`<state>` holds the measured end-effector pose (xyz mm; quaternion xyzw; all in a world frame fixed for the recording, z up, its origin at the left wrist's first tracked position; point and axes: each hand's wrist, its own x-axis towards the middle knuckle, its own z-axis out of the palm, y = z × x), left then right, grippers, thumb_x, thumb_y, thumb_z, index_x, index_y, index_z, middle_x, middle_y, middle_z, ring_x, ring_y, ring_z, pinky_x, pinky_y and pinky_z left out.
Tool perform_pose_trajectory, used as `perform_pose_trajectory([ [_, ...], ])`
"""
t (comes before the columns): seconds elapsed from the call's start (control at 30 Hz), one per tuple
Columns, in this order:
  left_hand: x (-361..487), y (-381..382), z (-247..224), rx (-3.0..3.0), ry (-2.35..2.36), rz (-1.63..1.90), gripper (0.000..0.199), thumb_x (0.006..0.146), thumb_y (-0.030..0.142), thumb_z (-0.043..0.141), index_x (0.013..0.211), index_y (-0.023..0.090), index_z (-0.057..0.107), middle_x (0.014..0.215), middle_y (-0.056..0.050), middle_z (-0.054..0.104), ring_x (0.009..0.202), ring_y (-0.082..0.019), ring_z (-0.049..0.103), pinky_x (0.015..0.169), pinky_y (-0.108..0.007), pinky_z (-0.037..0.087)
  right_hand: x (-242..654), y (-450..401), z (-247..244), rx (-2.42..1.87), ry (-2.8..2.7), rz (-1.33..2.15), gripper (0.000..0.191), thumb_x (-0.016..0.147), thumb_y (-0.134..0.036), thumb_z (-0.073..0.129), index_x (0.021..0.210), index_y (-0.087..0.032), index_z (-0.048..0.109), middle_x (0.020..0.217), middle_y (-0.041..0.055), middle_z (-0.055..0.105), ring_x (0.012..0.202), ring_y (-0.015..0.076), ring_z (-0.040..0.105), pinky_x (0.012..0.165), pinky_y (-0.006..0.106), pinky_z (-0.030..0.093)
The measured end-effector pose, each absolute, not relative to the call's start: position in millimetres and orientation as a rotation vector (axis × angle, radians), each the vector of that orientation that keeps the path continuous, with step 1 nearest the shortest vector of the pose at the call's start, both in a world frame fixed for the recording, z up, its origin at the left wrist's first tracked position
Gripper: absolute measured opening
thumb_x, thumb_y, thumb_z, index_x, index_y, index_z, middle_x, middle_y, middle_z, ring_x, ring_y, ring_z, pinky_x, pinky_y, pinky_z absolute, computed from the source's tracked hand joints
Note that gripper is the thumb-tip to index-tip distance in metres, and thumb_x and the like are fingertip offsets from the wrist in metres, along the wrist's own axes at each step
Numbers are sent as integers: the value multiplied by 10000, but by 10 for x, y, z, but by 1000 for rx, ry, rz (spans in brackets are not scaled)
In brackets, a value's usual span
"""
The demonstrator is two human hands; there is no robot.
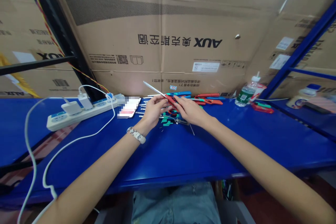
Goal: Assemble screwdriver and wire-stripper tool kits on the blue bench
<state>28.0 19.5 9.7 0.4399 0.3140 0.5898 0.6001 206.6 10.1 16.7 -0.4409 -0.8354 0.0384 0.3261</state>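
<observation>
Both my hands are on a red long-necked lighter with a thin silver tube that points up and to the left. My left hand pinches it near the base of the tube. My right hand is closed around the body, and its fingers hide part of it. Beneath and behind my hands lies a pile of similar lighters with red and blue handles and metal tubes. Small green plastic pieces lie just in front. Near my right hand is a thin tool with a dark handle.
A white power strip with plugged-in chargers and cables lies on the left of the blue table. A water bottle, red and green items and a blue-capped bottle are at right. Cardboard stands behind.
</observation>
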Motion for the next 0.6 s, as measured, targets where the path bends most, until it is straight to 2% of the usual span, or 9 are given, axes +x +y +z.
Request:
perform_pose_trajectory([
  [0.13, 225, 239, -11, 916, 739, 1318, 128, 820, 98, 703, 790, 170, 602, 817, -25, 683, 780, -145, 716, 928, -386, 581, 2105, 271, 131, -1152, -2312, 73, 424, 1006, -326, 471, 1395, -217, 599, 1241, 147, 686, 1016, 312, 685, 889, 456, 531],
  [0.3, 218, 315, -89, 877, 757, 1312, 166, 848, 103, 687, 740, 180, 587, 812, -5, 688, 828, -134, 716, 949, -371, 565, 2155, 447, 115, -1030, -2373, 164, 324, 1028, -280, 444, 1268, -258, 661, 1199, 90, 723, 1052, 275, 677, 939, 441, 499],
  [0.47, 225, 306, -96, 857, 745, 1336, 198, 841, 90, 702, 717, 191, 586, 787, -4, 690, 852, -139, 716, 951, -371, 578, 2177, 501, 184, -1045, -2357, 189, 294, 1053, -305, 415, 1121, -256, 697, 1085, 74, 748, 951, 254, 688, 868, 400, 482],
  [0.6, 244, 295, -92, 797, 738, 1348, 216, 860, 71, 698, 704, 176, 593, 832, -19, 693, 880, -129, 706, 975, -340, 574, 2181, 625, 251, -1140, -2335, 151, 344, 1073, -377, 376, 1036, -245, 692, 901, 62, 730, 828, 246, 668, 792, 361, 448],
])
